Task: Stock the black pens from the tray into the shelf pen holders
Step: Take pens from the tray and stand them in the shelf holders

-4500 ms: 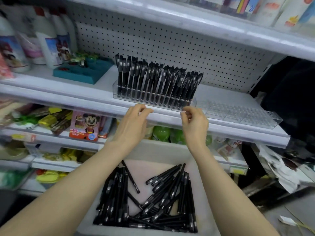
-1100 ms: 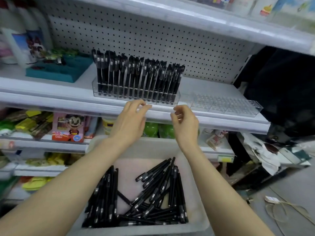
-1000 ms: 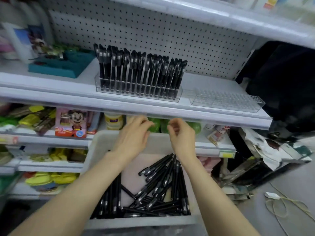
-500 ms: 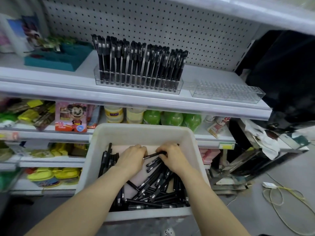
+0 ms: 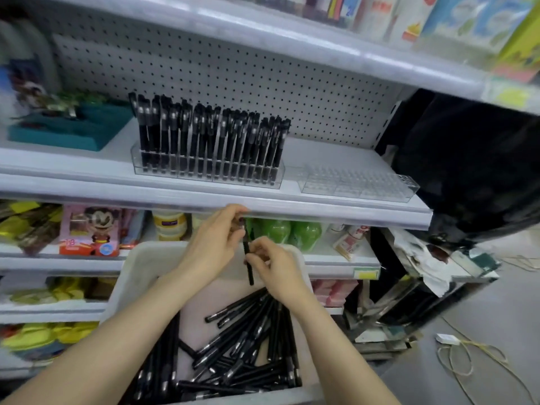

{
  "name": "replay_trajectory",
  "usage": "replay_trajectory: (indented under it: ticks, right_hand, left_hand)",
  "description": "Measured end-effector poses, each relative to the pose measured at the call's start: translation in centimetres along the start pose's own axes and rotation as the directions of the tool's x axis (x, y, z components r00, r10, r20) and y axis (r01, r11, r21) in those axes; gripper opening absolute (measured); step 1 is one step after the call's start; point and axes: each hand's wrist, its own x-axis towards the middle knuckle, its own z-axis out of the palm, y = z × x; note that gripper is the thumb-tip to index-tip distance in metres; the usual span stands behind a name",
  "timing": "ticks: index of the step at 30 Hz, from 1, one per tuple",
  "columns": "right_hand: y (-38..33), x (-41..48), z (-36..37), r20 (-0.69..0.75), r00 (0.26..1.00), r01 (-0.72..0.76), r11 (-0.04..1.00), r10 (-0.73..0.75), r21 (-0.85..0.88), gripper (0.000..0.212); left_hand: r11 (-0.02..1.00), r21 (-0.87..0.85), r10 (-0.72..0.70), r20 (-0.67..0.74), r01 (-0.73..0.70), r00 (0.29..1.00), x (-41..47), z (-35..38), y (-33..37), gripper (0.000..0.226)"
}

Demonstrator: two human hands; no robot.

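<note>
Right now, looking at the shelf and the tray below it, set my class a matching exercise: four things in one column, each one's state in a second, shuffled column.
Things
1 left pen holder
2 right pen holder
3 white tray
4 single pen

States
A pinched between left hand and right hand
B empty
C packed with upright pens
D holds loose pens lying flat

Pairs: 1-C, 2-B, 3-D, 4-A
</note>
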Motion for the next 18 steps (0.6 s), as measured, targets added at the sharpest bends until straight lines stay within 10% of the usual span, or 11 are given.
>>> replay_trajectory:
  ticks: [10, 18]
  right_hand:
    - [0.1, 7.2, -16.1, -0.340, 0.941, 0.081, 0.968, 0.005, 0.237, 0.013]
    - [1.2, 14.4, -20.0, -0.455, 0.890, 0.117, 0.982, -0.039, 0.145, 0.009]
  left_hand:
    - [0.894, 0.328, 0.308, 0.046, -0.306, 0.950, 9.5, 6.2, 5.2, 0.066]
    - [0.831, 0.463, 0.293, 0.108, -0.309, 0.950, 12.3, 9.8, 5.8, 0.097]
